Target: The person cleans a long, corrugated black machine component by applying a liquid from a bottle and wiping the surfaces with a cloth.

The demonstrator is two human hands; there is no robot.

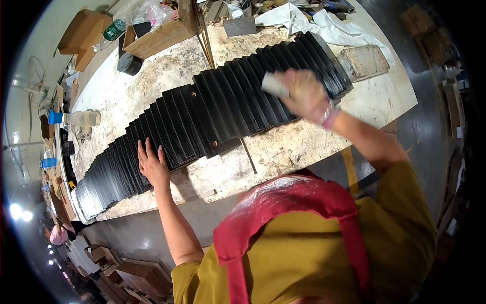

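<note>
A long row of overlapping glossy black slats (pixel 225 99) lies slantwise across the worktable, stepped along its edges. Two small round copper-coloured spots show on a wider slat near the middle. My left hand (pixel 153 164) rests on the near edge of the row, left of the middle, its fingers spread and holding nothing. Over the right part of the row is my right hand (pixel 305 93), blurred by motion and seemingly gloved. Its fingers close on a small pale flat piece (pixel 274 84); blur hides what kind it is and whether it touches the slats.
A stained white worktable (pixel 283 147) carries the slats. Beyond them stand a cardboard box (pixel 164 38), a black round container (pixel 129 64) and a grey block (pixel 240 27). A worn pale block (pixel 363 63) sits at right, and a blue-capped bottle (pixel 83 118) at left.
</note>
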